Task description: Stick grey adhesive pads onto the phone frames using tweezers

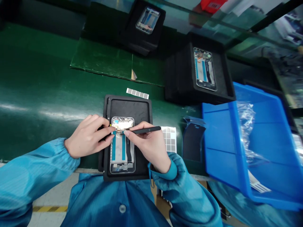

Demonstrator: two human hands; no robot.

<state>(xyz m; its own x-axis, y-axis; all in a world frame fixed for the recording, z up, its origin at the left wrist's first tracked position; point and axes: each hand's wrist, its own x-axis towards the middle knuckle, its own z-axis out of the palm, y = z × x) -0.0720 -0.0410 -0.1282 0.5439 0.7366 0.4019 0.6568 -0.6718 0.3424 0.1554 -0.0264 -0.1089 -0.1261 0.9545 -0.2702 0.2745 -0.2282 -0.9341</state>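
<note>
An opened phone frame [118, 148], with blue strips and exposed circuit parts, lies in a black tray [143, 157] in front of me. My left hand [91, 135] rests at its upper left edge, fingers stretched and apart, with index finger and thumb touching it. A slim black tool, seemingly tweezers [148, 129], is pinched between the thumb and fingers of my right hand [151, 143]. Its thin tip reaches the middle of the phone frame, just below the bright board area. The exact contact at the tip is too small to make out.
A sticker strip [137, 93] lies beyond the tray, and a sticker sheet [169, 138] is right of it. Stacked black trays [180, 74] hold another phone frame [204, 69]; a farther stack holds one more [148, 20]. A blue bin [220, 138] with clear plastic stands right, beside dark film [194, 140].
</note>
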